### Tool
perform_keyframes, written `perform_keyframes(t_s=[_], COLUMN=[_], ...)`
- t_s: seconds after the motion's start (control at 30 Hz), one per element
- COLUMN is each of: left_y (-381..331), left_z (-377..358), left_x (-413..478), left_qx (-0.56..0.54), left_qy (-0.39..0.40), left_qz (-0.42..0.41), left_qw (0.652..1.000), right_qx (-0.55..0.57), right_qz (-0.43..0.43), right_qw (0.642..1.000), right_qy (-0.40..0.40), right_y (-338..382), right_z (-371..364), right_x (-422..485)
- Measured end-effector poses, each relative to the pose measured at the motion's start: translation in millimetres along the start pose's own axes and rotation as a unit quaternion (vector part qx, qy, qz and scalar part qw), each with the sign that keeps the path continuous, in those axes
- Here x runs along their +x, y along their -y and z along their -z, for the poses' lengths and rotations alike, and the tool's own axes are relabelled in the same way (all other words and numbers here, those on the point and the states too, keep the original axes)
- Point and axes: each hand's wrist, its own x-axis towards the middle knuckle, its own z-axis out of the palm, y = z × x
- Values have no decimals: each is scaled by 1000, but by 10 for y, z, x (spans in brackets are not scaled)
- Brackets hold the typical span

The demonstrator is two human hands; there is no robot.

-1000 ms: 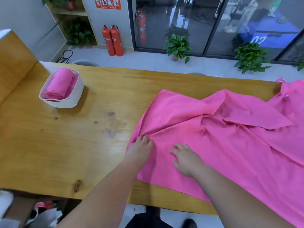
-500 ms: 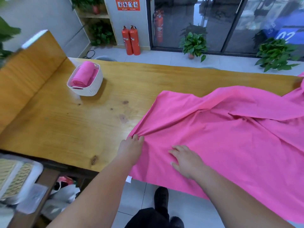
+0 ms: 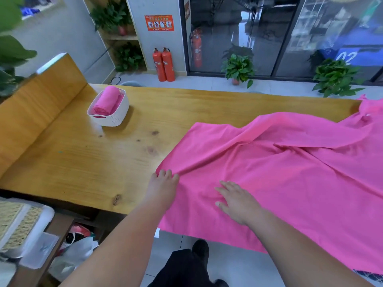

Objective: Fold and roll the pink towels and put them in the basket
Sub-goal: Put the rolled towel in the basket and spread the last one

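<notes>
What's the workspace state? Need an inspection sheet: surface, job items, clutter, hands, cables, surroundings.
Surface: wooden table, knots and dark marks.
Job's things: towel spread out, creased, hanging over the near edge; roll in the white basket.
Clutter: bags under the table's left end.
Hands: left hand grips the towel's edge; right hand lies flat on the towel.
Cables: black cable on the floor behind the table.
Surroundings: extinguishers, plants, glass doors.

"02" on blue panel [image 3: 357, 51]
</notes>
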Motion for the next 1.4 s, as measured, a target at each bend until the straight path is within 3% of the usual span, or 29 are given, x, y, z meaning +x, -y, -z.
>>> perform_keyframes(t_s=[0.6,0.77,1.07,1.17,1.4], left_y=[-417,-596,-889,-948,-1057], left_z=[708,774,682,616,477], left_x=[2092,2581,2956,2867,2629], left_qx=[-111,-133,-104,-101,-100], left_qy=[-43,-49,-12,-13,-52], left_qz=[-149,-182,-155,-179,-198], left_qw=[982,973,982,979,974], right_qx=[28,-20,-128,-91,-25], right_qz=[-145,-157,-197,-219,-149], right_qw=[985,983,972,972,988], right_qy=[-88,-93,-23,-9,-24], right_y=[-671,-878,-1347,-1524,-1681], right_z=[1277,1344,1431,1499,1629], right_x=[1133,1467,1713,1728,1995])
